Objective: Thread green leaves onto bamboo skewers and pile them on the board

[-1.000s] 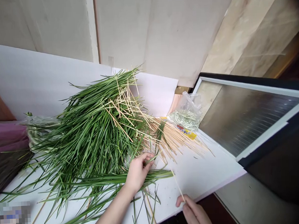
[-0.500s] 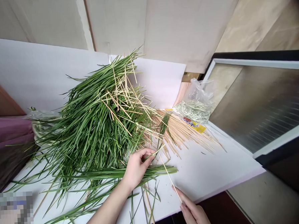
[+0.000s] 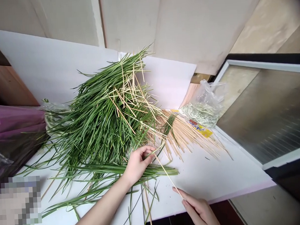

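Observation:
My left hand (image 3: 140,161) pinches a thin green stalk (image 3: 159,149) above a flat bundle of long green leaves (image 3: 165,170). A thin wooden skewer (image 3: 168,175) runs from my right hand (image 3: 199,207) at the lower right up to the fingertips of my left hand. Its upper end meets the stalk at those fingertips; whether it pierces the stalk is too small to tell. Behind my left hand rises a big heap of green leaves (image 3: 98,128), with several threaded skewers (image 3: 131,90) lying on it.
Loose skewers (image 3: 186,134) fan out over the white table (image 3: 209,180). A clear bag (image 3: 205,106) of pale pieces stands at the back right, beside a framed glass panel (image 3: 268,109). A purple bag (image 3: 15,129) lies at the left.
The skewer in my right hand has moved left, and its upper end has come to my left fingertips. The whole view has shifted slightly, so the heap appears further right.

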{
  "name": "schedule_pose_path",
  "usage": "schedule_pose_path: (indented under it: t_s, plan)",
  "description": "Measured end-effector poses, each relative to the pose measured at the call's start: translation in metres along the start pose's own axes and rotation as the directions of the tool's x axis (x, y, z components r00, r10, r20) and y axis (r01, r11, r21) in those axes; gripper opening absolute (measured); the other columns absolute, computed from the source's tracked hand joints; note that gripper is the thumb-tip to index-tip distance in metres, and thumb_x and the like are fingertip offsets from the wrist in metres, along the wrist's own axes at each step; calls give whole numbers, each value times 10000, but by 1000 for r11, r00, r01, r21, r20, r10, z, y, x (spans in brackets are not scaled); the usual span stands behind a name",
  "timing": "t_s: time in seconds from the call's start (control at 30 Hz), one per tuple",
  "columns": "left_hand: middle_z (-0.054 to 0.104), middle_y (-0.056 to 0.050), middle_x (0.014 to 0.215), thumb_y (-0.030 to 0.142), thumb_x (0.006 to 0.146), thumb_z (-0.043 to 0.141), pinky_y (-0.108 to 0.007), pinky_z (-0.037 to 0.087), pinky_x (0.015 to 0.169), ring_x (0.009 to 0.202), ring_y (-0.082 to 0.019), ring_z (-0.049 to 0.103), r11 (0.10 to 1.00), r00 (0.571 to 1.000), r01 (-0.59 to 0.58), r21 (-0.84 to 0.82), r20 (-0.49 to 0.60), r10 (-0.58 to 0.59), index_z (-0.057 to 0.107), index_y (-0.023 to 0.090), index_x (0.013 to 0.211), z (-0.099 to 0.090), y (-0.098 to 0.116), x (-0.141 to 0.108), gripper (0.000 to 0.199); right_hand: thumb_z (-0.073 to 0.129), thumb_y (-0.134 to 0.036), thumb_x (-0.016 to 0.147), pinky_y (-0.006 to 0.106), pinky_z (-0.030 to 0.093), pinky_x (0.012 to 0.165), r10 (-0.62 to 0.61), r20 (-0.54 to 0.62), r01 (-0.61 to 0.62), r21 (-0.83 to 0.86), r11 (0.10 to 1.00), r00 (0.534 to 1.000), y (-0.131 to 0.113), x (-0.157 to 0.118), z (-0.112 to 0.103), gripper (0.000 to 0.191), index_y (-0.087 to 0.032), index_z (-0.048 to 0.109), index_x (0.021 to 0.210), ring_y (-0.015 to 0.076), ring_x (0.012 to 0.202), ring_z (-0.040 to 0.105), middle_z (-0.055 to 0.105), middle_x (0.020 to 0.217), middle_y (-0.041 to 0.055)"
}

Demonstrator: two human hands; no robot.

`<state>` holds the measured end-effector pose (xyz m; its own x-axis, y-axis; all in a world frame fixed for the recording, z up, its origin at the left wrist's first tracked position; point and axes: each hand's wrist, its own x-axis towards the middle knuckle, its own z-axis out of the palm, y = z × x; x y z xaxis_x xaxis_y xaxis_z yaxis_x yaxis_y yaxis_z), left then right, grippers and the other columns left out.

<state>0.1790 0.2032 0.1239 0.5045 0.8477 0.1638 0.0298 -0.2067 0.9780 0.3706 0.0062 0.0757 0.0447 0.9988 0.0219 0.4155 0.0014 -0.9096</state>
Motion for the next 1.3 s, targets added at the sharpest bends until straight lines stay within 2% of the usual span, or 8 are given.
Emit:
schedule_pose_path:
  t_s: [0.27,0.67,0.87,0.97,1.13,1.3]
  plan:
    - [661,-45,857,331,835,671,-240,400,642,731,-148,558,1000,1000,10,-2,7,-10,725,147,1009,2,-2,-1,259,439,-517,1077,354,409,1150,12,-31,-12,-18,1000,999,-2,-5,2,502,-209,610,1436,267,1354,525,584,1437,76]
    - [640,-34,840,330,838,678,-237,400,645,716,-138,537,999,1000,12,-36,18,-12,726,143,1009,2,-2,-2,258,434,-449,1085,348,410,1148,-5,-37,3,-63,998,999,-4,-6,2,475,-178,615,1430,261,1353,527,602,1423,90]
    - [638,-39,844,340,822,685,-243,404,648,722,-144,540,998,1000,24,-61,9,-23,722,139,995,2,-1,-1,268,419,-411,1081,386,479,1094,-4,-53,0,-73,997,999,-4,-5,2,462,-194,605,1444,291,1337,540,695,1310,72]
    - [642,-41,847,340,818,687,-244,401,646,721,-144,543,998,1000,23,-63,6,-22,720,138,986,2,1,-1,264,456,-399,1071,379,492,1079,-23,-83,17,-72,997,996,-4,-5,2,430,-213,636,1415,291,1294,586,705,1297,70]
    - [652,-38,830,338,823,677,-243,396,632,697,-138,544,998,1000,22,-64,10,-22,715,135,987,3,2,-2,263,513,-410,1047,363,548,1022,-48,-121,39,-75,996,991,-6,-5,2,395,-270,670,1381,302,1233,637,772,1155,45]
    - [681,-43,828,339,831,670,-245,403,627,686,-139,548,999,1000,9,-47,9,-9,719,135,976,2,1,-1,255,449,-391,1071,360,482,1091,-14,-75,8,-82,997,997,-4,-5,2,422,-227,651,1403,281,1288,593,712,1287,65]
